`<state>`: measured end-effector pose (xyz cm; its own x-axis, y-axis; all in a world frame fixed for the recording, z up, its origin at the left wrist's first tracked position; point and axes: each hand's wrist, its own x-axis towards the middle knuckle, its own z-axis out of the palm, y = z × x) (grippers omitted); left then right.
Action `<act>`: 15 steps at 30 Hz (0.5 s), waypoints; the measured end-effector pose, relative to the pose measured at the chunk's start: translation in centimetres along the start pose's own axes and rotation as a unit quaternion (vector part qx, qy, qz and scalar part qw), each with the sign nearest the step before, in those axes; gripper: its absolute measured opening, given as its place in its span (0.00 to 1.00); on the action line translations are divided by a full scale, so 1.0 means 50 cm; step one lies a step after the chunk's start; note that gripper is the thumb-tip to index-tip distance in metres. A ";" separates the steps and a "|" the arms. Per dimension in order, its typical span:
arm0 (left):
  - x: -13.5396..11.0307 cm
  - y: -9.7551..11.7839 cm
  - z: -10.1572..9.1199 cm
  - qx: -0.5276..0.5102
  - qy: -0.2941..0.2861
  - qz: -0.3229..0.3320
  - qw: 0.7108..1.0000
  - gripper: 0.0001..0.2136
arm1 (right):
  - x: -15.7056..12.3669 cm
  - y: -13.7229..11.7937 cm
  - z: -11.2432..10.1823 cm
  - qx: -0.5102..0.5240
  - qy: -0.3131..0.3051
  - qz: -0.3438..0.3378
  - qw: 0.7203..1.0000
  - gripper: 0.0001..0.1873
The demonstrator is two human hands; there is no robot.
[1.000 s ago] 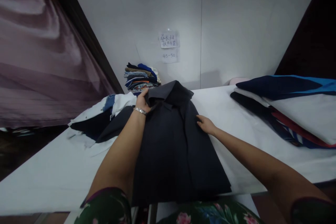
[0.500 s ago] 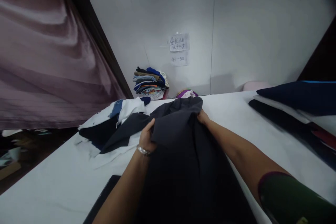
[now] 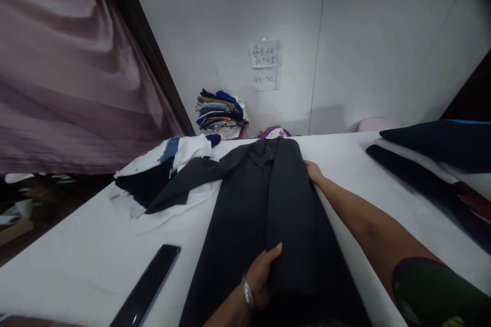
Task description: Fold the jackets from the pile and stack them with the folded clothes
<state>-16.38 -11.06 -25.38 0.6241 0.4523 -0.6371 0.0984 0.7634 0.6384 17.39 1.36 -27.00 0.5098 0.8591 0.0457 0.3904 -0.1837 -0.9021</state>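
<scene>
A dark grey jacket [image 3: 249, 204] lies lengthwise on the white table [image 3: 76, 260], collar at the far end, one sleeve stretched out to the left. My left hand [image 3: 264, 273], with a bracelet on the wrist, grips the near end of a folded-over panel of the jacket, thumb on top. My right hand [image 3: 313, 171] rests against the jacket's right edge near the shoulder; its fingers are mostly hidden by the cloth.
A black phone [image 3: 148, 286] lies on the table at the near left. White, blue and dark garments [image 3: 169, 168] are heaped at the left. Folded clothes [image 3: 441, 163] are stacked at the right. A small pile of folded clothes [image 3: 218, 115] sits by the wall, under paper notes [image 3: 265, 64].
The jacket's top, lifted and bunched half a second ago, now lies flat. My left hand moved from the collar to the near end of the jacket. My right hand stayed near the shoulder.
</scene>
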 end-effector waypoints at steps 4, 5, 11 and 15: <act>-0.012 0.011 0.025 -0.033 0.009 0.005 0.999 0.12 | -0.061 -0.013 -0.028 0.081 -0.020 0.050 0.995 0.25; -0.017 0.014 0.034 -0.043 0.014 0.002 0.999 0.12 | -0.082 -0.018 -0.030 0.095 -0.040 0.056 0.993 0.25; -0.025 0.010 0.073 -0.079 0.014 0.051 0.995 0.17 | -0.211 -0.036 -0.030 0.290 -0.150 0.078 0.942 0.25; -0.001 -0.024 0.062 0.082 0.039 0.097 0.991 0.16 | -0.262 -0.018 -0.036 0.270 -0.121 0.116 0.948 0.37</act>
<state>-14.11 -13.43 -24.75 0.5822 0.6224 -0.5231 0.1119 0.5759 0.8098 11.75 -10.57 -26.01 0.3171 0.9219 -0.2225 -0.1938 -0.1666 -0.9668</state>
